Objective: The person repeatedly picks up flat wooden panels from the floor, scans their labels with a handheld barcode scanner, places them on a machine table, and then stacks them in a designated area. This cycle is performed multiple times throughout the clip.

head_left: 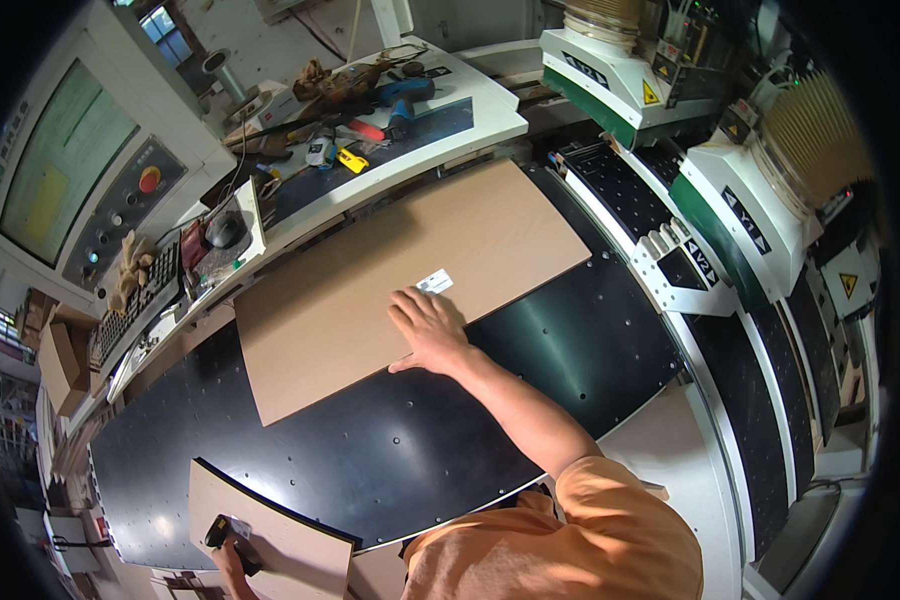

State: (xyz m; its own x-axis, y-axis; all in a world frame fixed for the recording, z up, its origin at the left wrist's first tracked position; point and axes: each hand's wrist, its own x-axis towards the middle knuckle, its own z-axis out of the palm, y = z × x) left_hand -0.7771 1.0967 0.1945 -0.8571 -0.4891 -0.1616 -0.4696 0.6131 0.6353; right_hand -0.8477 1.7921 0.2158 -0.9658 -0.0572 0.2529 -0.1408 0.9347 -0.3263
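My right hand (430,328) lies on a large brown board (340,330), fingers spread and flat near the board's near edge. A small white label (434,281) is stuck to the board just beyond the fingertips. The board rests on a black machine bed (390,450). At the lower left, my left hand (232,562) is closed round a black handheld scanner (217,532); part of its grip is hidden by the fingers. Below it is a second, smaller brown board (290,545) with a dark edge, and a pale label shows beside the scanner.
A control cabinet with a screen (70,160) and a red knob (150,180) stands at the left, a keyboard (135,310) below. Tools, including a blue drill (402,105), crowd the white-edged shelf (470,100). White-and-green machine heads (740,200) stand at the right.
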